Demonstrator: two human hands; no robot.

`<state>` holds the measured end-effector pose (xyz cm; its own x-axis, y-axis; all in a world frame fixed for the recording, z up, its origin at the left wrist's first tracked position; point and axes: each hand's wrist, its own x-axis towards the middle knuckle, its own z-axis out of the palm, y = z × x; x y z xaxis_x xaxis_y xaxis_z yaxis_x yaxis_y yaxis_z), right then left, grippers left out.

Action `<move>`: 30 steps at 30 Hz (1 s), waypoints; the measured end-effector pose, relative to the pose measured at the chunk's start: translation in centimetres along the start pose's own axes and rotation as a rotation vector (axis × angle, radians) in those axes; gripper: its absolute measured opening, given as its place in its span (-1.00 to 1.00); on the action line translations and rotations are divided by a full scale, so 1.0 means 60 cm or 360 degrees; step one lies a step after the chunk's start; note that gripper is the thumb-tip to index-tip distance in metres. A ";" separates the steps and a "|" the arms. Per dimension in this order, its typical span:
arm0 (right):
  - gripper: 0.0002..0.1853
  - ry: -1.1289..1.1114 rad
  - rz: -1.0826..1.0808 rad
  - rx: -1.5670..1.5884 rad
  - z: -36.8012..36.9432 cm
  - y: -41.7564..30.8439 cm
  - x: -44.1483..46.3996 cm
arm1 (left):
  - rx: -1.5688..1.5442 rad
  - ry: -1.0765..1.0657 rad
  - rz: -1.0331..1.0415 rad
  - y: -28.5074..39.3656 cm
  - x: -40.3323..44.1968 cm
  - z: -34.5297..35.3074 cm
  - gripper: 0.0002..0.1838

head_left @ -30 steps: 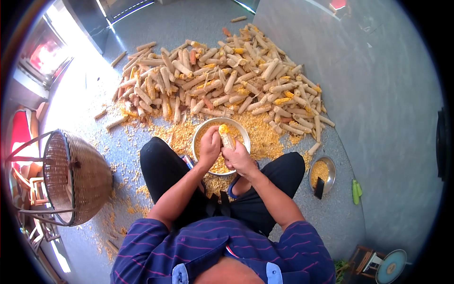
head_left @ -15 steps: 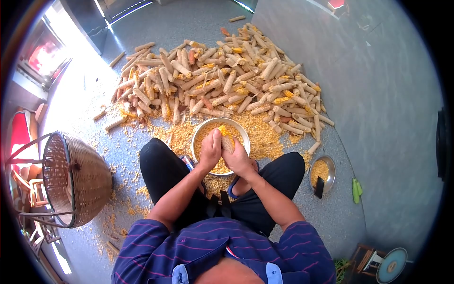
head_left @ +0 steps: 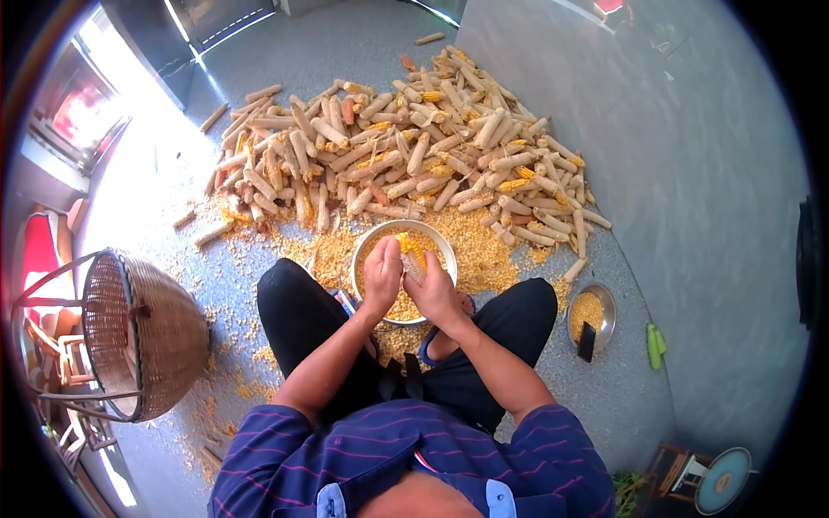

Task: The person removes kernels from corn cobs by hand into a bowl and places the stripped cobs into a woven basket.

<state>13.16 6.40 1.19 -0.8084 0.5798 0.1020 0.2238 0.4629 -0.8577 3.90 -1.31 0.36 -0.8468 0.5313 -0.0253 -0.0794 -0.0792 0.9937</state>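
Note:
An ear of corn (head_left: 413, 251) is held between my two hands above a round metal basin (head_left: 357, 268). Yellow kernels cover its far end, while the near part looks stripped to the pale cob. My left hand (head_left: 382, 274) presses against its left side with the thumb on top. My right hand (head_left: 432, 288) wraps the lower right of the ear, its fingers partly hidden underneath. Loose corn kernels (head_left: 402, 306) lie in the basin below.
A large heap of corncobs (head_left: 389, 147) lies beyond the basin, with kernels (head_left: 484, 250) scattered around. A wicker basket (head_left: 168, 337) rests on its side at left. At right are a metal bowl (head_left: 608, 315) of kernels with a dark object (head_left: 586, 342), and green pods (head_left: 655, 345).
My left hand has shifted slightly left on the ear, and more of its yellow kernels shows between my hands. The whole view has moved a little.

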 end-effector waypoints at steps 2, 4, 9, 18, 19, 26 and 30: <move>-0.60 -0.0054 0.0108 -0.0081 -0.007 -0.019 0.000 | 0.0295 -0.0003 0.0160 0.003 0.000 0.000 -0.67; -0.61 -0.0115 0.0221 -0.0166 -0.009 -0.020 0.000 | 0.0385 -0.0010 0.0268 0.004 0.003 -0.001 -0.67; -0.58 -0.0224 0.0177 0.0036 -0.011 0.000 0.006 | 0.0663 0.0058 0.0462 0.008 -0.002 -0.001 -0.66; -0.60 -0.0046 0.0201 0.0214 -0.003 -0.013 0.006 | 0.0273 0.0141 0.0210 -0.002 0.000 -0.004 -0.65; -0.60 -0.0042 0.0199 0.0215 -0.008 -0.017 0.005 | 0.0017 0.0103 0.0061 0.003 0.001 -0.011 -0.65; -0.60 -0.0108 0.0097 -0.0198 -0.009 -0.008 0.001 | 0.0030 -0.0022 0.0074 -0.026 0.012 -0.014 -0.63; -0.60 -0.0302 0.0300 0.0381 -0.013 0.006 0.012 | -0.0212 0.0020 -0.0028 0.000 0.001 0.006 -0.66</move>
<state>13.09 7.54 1.34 -0.8568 0.4949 -0.1451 0.2626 0.1764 -0.9487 4.07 -0.98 0.41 -0.8511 0.5231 -0.0450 -0.1631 -0.1819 0.9697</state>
